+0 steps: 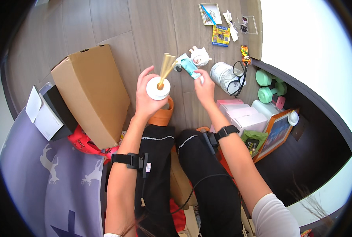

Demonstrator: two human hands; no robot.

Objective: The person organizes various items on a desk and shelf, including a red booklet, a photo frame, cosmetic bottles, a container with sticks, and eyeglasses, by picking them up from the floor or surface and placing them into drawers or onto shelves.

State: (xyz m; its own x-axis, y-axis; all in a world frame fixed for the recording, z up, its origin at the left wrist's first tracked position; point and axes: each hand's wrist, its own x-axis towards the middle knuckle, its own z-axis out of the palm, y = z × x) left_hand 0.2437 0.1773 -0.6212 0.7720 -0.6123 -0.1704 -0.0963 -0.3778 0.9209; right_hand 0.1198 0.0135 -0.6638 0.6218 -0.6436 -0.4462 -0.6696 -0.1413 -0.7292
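My left hand (145,96) is wrapped round a white round bottle (157,93). Several thin beige sticks (167,65) stand up out of its top opening, like a reed diffuser. To the right, my right hand (205,90) is closed, with thumb and fingertips at the lower end of a light-blue and white packet (189,66). A white animal figure (200,57) lies just beyond the packet. Beside my right hand, a clear lidded jar (223,76) lies on the floor with black-framed glasses (235,84) against it.
A large cardboard box (89,93) stands at the left. On the right are pink and white boxes (243,116), green dumbbells (266,94) and a framed picture (277,132). Farther off lie a yellow-blue packet (221,36) and a small tray (210,14). A cable crosses my legs.
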